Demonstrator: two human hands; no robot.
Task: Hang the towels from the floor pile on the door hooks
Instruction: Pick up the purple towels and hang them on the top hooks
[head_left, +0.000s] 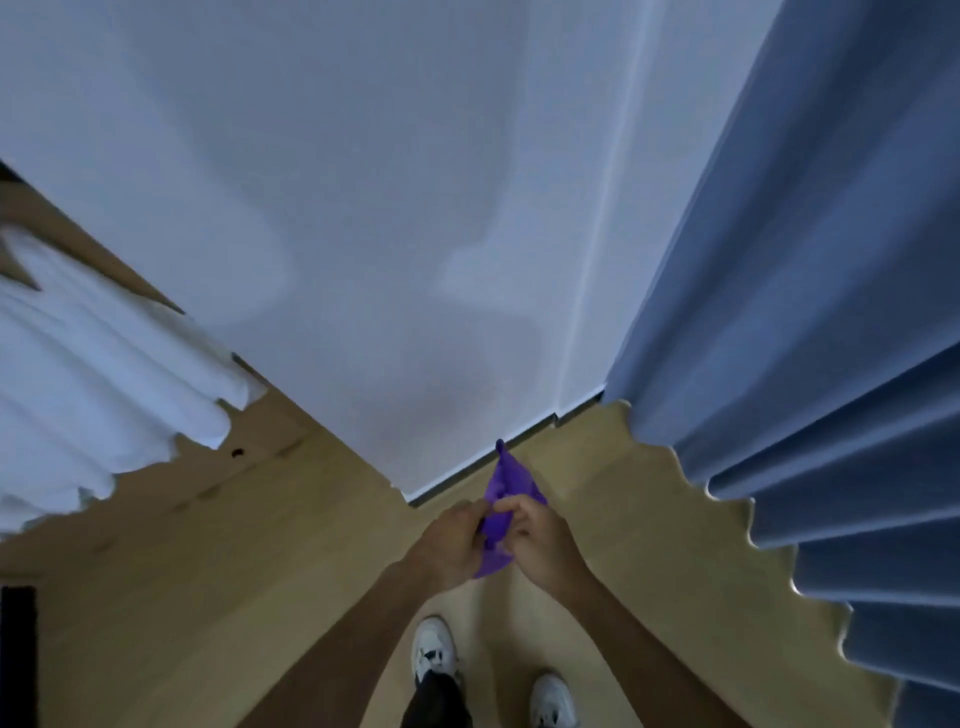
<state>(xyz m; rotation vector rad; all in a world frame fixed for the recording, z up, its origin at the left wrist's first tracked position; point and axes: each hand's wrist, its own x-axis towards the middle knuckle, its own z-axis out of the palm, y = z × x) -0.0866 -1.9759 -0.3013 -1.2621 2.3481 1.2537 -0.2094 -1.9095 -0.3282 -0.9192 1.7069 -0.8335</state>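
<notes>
Standing on a wooden floor (218, 597) before a white wall (395, 218), gripping a small purple towel (506, 483) with both hands close together in the near centre. Left hand (457, 540) closed on the towel's left edge, fingers curled in; right hand (535, 535) pinching the upper fold between thumb and fingertips, just beside the left. Towel bunched between the two hands, one pointed corner sticking up toward the wall's base, the lower end hanging out below the knuckles, clear of the floor. Best done, judging from this, by working out a loop or corner and holding it taut and open before reaching for a hook. No door hooks and no floor pile in view. Blue curtain (810, 322) at right, white curtain (104, 374) at left, white shoes (434, 649) below.
</notes>
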